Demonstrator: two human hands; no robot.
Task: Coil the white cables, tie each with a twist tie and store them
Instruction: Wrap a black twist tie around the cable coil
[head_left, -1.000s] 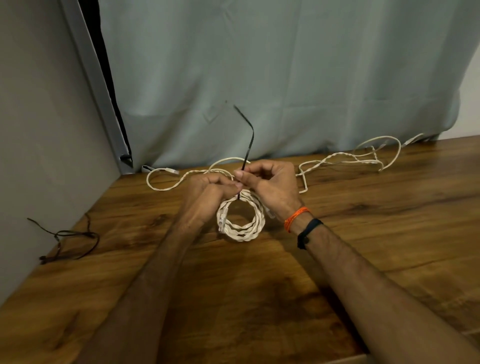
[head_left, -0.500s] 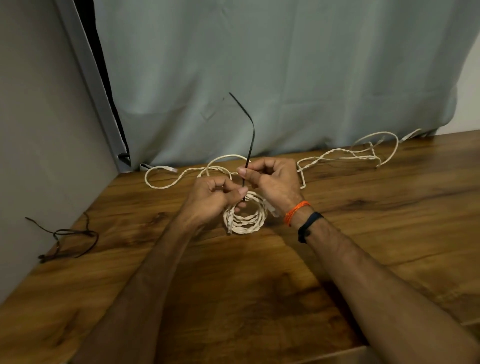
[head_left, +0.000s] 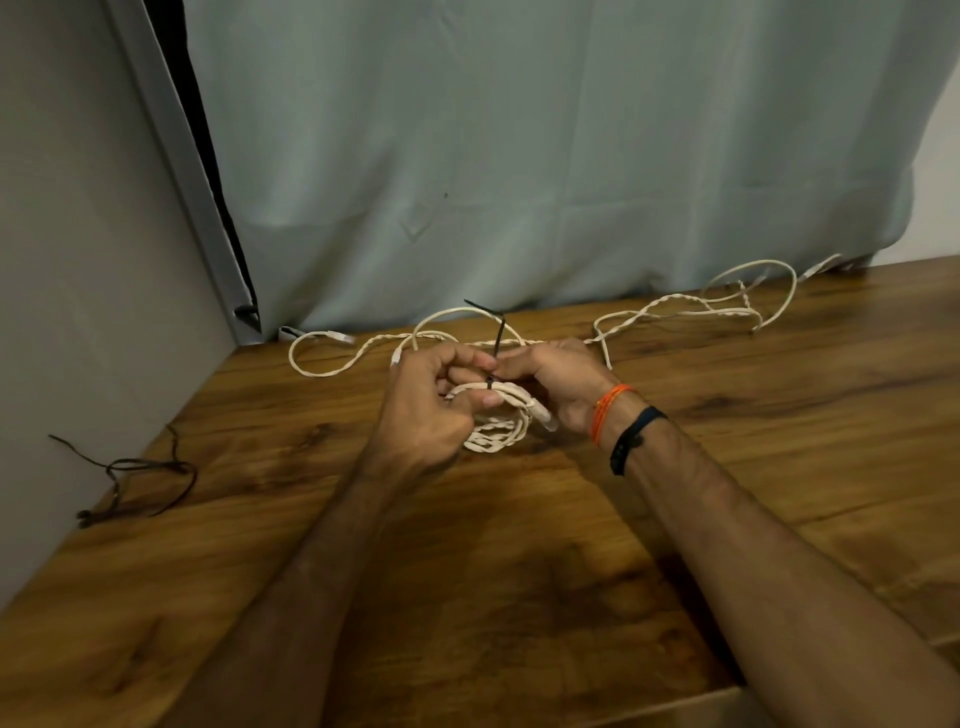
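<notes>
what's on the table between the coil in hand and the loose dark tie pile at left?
Nothing: in the head view only bare wooden table lies between the white coiled cable and the dark loose ties. The left hand covers the coil's left edge.

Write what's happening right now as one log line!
step: tying coil | left hand: grips white coil | right hand: pinches black tie | other white cables: loose on table

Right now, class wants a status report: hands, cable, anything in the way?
Left hand grips coiled white cable; right hand pinches black tie at coil's top. Tie tail stands up, bent. Loose white cable lies behind, untied. Nothing blocking.
</notes>
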